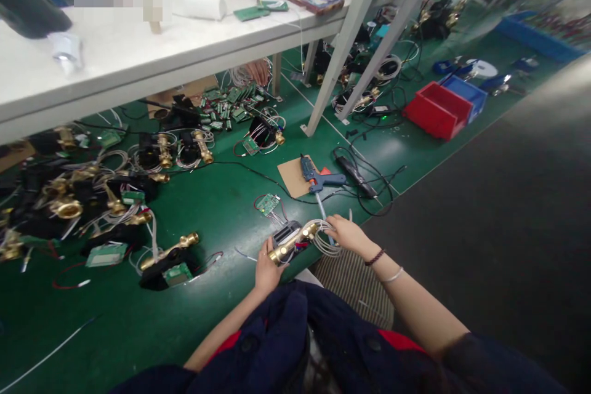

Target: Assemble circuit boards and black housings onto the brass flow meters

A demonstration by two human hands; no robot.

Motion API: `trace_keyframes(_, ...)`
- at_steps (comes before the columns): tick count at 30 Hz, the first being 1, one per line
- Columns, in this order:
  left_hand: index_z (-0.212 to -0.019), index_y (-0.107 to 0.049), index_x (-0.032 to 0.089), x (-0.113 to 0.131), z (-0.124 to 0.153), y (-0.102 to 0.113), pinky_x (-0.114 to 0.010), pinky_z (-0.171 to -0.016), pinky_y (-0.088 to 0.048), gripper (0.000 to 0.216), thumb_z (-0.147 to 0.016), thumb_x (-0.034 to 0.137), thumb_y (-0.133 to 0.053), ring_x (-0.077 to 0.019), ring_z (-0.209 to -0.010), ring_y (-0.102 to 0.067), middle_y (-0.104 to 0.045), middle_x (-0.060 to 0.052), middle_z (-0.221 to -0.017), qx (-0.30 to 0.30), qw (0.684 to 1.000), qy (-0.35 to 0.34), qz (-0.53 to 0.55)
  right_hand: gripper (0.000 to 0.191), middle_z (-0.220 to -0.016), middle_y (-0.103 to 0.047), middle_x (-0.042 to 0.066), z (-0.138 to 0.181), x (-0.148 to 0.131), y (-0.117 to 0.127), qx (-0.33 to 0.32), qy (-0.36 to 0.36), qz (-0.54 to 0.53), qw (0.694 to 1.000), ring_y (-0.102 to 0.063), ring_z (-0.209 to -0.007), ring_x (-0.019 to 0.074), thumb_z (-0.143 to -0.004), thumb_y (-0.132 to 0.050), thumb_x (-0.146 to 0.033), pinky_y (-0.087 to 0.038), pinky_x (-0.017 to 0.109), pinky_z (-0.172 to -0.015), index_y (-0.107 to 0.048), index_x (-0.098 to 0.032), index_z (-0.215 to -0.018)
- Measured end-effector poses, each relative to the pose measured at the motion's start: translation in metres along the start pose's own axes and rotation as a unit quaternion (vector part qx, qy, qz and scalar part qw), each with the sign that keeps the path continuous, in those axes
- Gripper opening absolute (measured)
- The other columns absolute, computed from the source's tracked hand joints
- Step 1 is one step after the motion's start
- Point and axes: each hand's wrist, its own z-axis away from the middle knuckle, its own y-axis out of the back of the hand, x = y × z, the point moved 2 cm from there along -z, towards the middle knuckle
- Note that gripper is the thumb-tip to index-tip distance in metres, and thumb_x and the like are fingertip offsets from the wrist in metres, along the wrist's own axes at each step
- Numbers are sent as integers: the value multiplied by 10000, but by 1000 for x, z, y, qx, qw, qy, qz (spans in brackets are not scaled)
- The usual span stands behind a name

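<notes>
Close to my body, a brass pipe fitting [294, 244] lies slantwise across a dark plastic housing [282, 233]. My left hand [268, 269] is closed round the fitting's near left end. On the other side, my right hand [347, 236] pinches a looped coil of pale grey cable [327, 246] beside the fitting's right end. Thin wires lead from the housing to a green circuit board [268, 204] lying just beyond it. A blue glue gun [325, 180] rests on a piece of cardboard [292, 177], with a pale stick reaching back toward my right hand.
Many brass fittings with black housings [111, 197] crowd the green bench's left side. Loose circuit boards [235, 104] are heaped under a white shelf [258, 37]. A black-wrapped tool [355, 176] with tangled cable lies right, before a red bin [438, 109]. Metal legs [344, 49] stand ahead.
</notes>
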Motion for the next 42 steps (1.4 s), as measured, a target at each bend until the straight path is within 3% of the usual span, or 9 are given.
trace_keyframes(4,-1289,-393,143,-13,9,-1,-390,-901,-471,483,-836,243,-529,-286,-1141,-546,-512,-192,-1263,-31,998,58,-14,200,-932,-643,85,60,-9,17,3,-1,-62,998,-603,-864,197,-914,-462,-271,-457,286,-787,-612,-153,-976)
trace_keyframes(8,-899,-602,161,-23,17,2,-349,-755,-505,98,-838,214,-547,-216,-837,-647,-655,-93,-880,-121,991,45,-28,172,-914,-680,44,102,-12,-10,-47,5,-101,994,-633,-846,189,-883,-499,-258,-482,264,-765,-645,-212,-961)
trace_keyframes(11,-766,-599,148,-23,20,4,-337,-743,-506,119,-810,255,-623,-155,-754,-619,-640,-29,-784,-167,986,2,-26,189,-895,-678,106,112,0,-33,-33,-60,-78,995,-636,-859,242,-807,-528,-123,-477,343,-794,-653,-175,-939)
trace_keyframes(14,-725,-597,152,-21,18,9,-337,-735,-507,145,-776,271,-663,-153,-733,-609,-626,-16,-742,-167,985,-28,-17,291,-1041,-642,157,102,4,-45,0,-79,-73,994,-587,-1011,275,-782,-563,-94,-424,411,-911,-623,-145,-1062)
trace_keyframes(17,-901,-608,154,-17,10,15,-410,-852,-482,165,-767,244,-642,-236,-952,-606,-633,-92,-934,-90,995,-37,-4,391,-1236,-551,139,79,-17,-57,23,-41,-101,994,-481,-1174,237,-828,-585,-164,-349,384,-1020,-534,-154,-1215)
trace_keyframes(20,-1261,-422,164,-11,-1,18,-462,-1036,-360,620,-707,256,-686,-287,-1266,-412,-462,-150,-1306,-5,998,-56,21,237,-1126,-595,114,54,-46,-80,26,-33,-127,991,-499,-1130,237,-854,-591,-212,-360,409,-1004,-595,-139,-1080)
trace_keyframes(23,-1363,-282,192,-5,-10,11,-443,-1092,-306,903,-607,282,-768,-283,-1331,-328,-348,-147,-1413,22,995,-88,49,169,-963,-618,67,34,-60,-104,15,-66,-163,984,-579,-955,204,-914,-534,-271,-442,419,-894,-609,-121,-927)
trace_keyframes(32,-1257,-455,177,0,-11,-4,-427,-1080,-323,679,-661,353,-727,-274,-1286,-395,-407,-144,-1389,65,990,-100,81,228,-875,-611,26,3,-57,-139,-73,-153,-335,927,-598,-697,120,-930,-530,-332,-526,275,-625,-588,-119,-986)
trace_keyframes(42,-1215,-509,192,-1,-8,-5,-414,-1065,-346,601,-662,311,-712,-273,-1251,-438,-418,-120,-1391,85,988,-86,96,229,-888,-605,29,1,-66,-147,-122,-164,-435,877,-594,-703,120,-930,-529,-332,-524,270,-617,-583,-121,-1000)
